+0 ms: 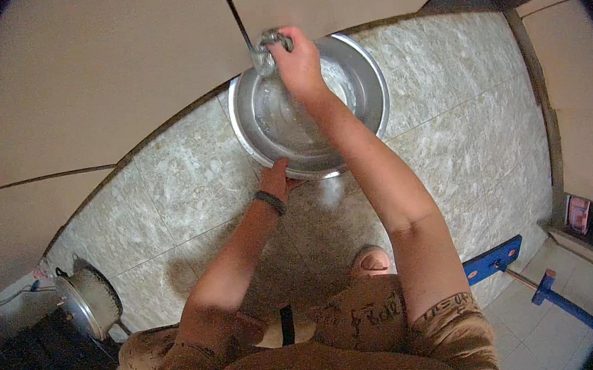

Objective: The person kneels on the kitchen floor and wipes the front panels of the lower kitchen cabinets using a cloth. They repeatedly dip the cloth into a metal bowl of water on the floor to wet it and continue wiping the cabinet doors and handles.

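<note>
A wide steel basin rests on the floor against the wall, with a wet shine and whitish patches inside. My right hand is above its far left side, gripping a shiny, see-through vessel that looks like a glass mug; motion blur hides its exact shape. My left hand holds the near rim of the basin, thumb over the edge and fingers partly hidden beneath. A dark band circles that wrist.
Marbled tiles cover the floor, bounded by a beige wall. A pressure cooker stands to the left. My bare foot shows near the middle. At right are a blue board and a blue T-shaped piece.
</note>
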